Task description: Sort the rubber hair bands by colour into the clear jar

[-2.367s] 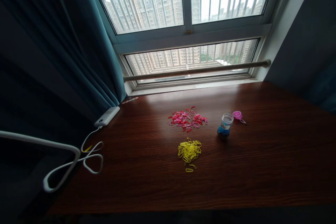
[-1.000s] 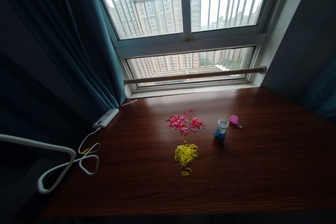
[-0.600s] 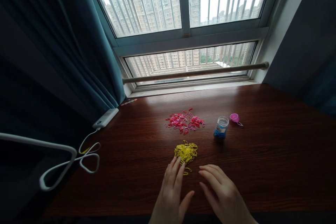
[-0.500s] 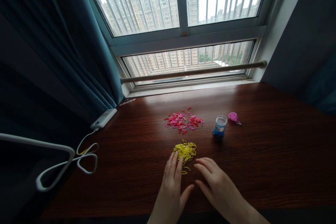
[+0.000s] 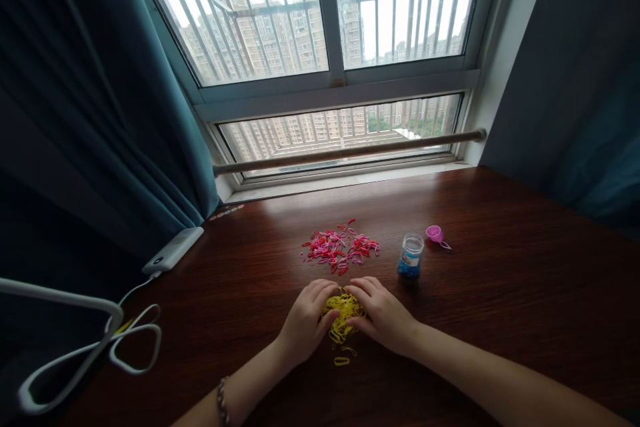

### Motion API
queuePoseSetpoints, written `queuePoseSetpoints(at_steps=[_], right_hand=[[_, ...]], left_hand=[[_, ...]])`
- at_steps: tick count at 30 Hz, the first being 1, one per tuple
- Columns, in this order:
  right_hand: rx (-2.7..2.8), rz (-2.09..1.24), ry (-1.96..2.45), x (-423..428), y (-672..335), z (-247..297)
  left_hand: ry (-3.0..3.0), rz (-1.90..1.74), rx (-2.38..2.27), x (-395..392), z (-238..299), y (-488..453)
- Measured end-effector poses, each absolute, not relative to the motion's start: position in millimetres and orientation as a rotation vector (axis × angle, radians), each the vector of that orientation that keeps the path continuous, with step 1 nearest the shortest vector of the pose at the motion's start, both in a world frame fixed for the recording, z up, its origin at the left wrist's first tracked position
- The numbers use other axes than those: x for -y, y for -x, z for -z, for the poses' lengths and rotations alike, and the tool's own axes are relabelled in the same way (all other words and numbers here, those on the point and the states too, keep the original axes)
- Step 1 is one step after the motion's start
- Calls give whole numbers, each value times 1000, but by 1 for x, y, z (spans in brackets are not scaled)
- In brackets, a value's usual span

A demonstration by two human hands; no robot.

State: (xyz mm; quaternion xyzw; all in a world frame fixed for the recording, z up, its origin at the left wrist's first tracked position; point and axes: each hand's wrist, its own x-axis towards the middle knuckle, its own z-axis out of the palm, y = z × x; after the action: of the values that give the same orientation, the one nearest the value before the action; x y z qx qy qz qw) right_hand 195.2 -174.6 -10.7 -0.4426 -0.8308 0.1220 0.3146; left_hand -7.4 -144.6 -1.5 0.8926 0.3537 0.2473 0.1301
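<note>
A heap of yellow rubber bands lies on the table between my two hands. My left hand curls round its left side, the thumb resting against the bands and the fingers bent behind them. From the right, my right hand closes on the same heap, with thumb and fingertips touching it. Parts of the heap are hidden under the fingers. A single yellow rubber band lies loose in front. Beyond my hands spreads a pile of pink and red rubber bands.
Right of the piles stands an uncapped clear jar with blue contents. Behind it lies a small pink cup-shaped piece. A white power bank with a white cable is at the left, by the curtain. A window is behind the table.
My hands have moved forward from the near edge of the yellow rubber bands and closed in round both sides. The heap looks more compact. The view has tilted and shifted slightly.
</note>
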Motion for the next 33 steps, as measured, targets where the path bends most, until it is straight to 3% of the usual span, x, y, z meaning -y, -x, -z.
queuePoseSetpoints(at_steps=[14,22,27,33], right_hand=[[2152,-430,1092,166,-199,26],[2059,-528,1100,155,-203,4],[1933,-543,1050,152,-201,-6],[1807,-495,1036,155,-201,-8]], left_hand=[[-2593,-710,-840,149,2,12],[-2389,-639,-868,127,-24,-4],[-2064,-450,-716,115,-29,-19],[-1541,-698,-777,123,-13,-26]])
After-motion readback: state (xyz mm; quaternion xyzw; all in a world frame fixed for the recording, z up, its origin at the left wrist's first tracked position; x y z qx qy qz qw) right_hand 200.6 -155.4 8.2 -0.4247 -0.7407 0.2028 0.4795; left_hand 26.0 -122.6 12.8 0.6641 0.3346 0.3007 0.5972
